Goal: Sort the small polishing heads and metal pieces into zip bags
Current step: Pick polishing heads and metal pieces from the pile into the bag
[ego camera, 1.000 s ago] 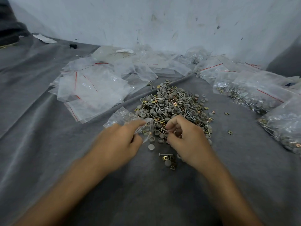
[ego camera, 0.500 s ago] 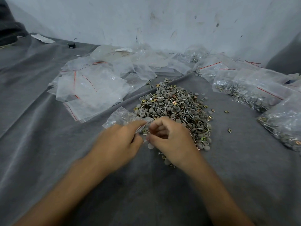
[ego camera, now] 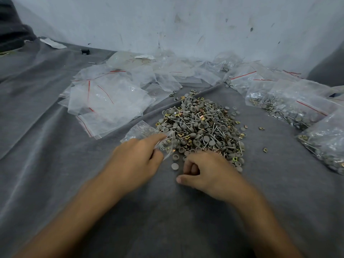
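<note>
A heap of grey polishing heads, metal pins and brass square pieces (ego camera: 201, 125) lies on the grey cloth (ego camera: 55, 164). My left hand (ego camera: 134, 161) pinches the mouth of a small clear zip bag (ego camera: 139, 130) at the heap's left edge; the bag holds a few pieces. My right hand (ego camera: 210, 170) rests on the cloth at the heap's near edge, its fingers curled down and the thumb stretched left. Whatever lies under those fingers is hidden. A single grey head (ego camera: 175, 166) lies between my hands.
Empty zip bags with red strips (ego camera: 109, 101) are spread to the left and behind the heap. Filled bags (ego camera: 290, 107) lie along the right side, one near the edge (ego camera: 327, 142). A white wall (ego camera: 186, 25) closes the back. A small black object (ego camera: 85, 51) sits far left.
My right hand went from the heap to the bag mouth, then came back toward me onto the cloth at the heap's near edge. The left hand stayed on the bag.
</note>
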The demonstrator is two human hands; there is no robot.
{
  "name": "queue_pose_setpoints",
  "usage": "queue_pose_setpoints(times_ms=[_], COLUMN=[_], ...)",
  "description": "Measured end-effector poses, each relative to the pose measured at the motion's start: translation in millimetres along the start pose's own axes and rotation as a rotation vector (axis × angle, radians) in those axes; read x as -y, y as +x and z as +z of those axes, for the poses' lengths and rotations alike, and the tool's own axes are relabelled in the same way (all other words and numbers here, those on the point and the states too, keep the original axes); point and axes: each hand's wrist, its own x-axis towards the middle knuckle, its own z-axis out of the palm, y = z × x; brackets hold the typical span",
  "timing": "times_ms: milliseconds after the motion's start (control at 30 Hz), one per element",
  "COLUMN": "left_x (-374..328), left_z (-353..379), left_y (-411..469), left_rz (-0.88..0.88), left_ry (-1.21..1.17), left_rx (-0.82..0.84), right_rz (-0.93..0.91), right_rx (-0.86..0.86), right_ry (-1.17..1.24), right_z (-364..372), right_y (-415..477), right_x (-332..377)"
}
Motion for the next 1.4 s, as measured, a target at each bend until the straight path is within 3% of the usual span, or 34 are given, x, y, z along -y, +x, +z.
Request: queue_pose_setpoints(times_ms=[167,367,500,600,867,1100,1267,1400], left_x=[0.9,-0.6,-1.2,-2.1,-0.9,0.9,1.9,0.9], left_z=[0.2,-0.1,-0.4,-0.6,0.7,0.7,1.5,0.3], left_y=[-0.1,0.2,-0.3,-0.3,-0.7,-0.3,-0.5,-0.8], left_rz=[-0.01,-0.018,-0.02,-0.021,0.006,-0.007,-0.014,-0.022], left_ry=[0.007,0.019,0.008,0.007,-0.001,0.01,0.007,0.003], left_rx=[0.017,0.037,0.054,0.059,0.018,0.027,0.026,0.028], right_rz=[-0.001,-0.055,-0.093,-0.101,0.005,-0.035,0.068,0.226], right_rx=[0.018,-0.174,-0.201,-0.182,-0.219,-0.206,-0.366,-0.284], right_ry=[0.068,0.447,0.707,0.75,0.577,0.687,0.341,0.043], right_z=[-0.2,-4.1,-5.8,-2.6,14.8,6.3,-16.9,-25.0], right_y=[1.9,-1.7,0.7,2.0,9.3,7.4,0.6,-6.3], right_x=[2.2,1.7,7.8,13.2,18.9,16.4,-18.6,-43.9])
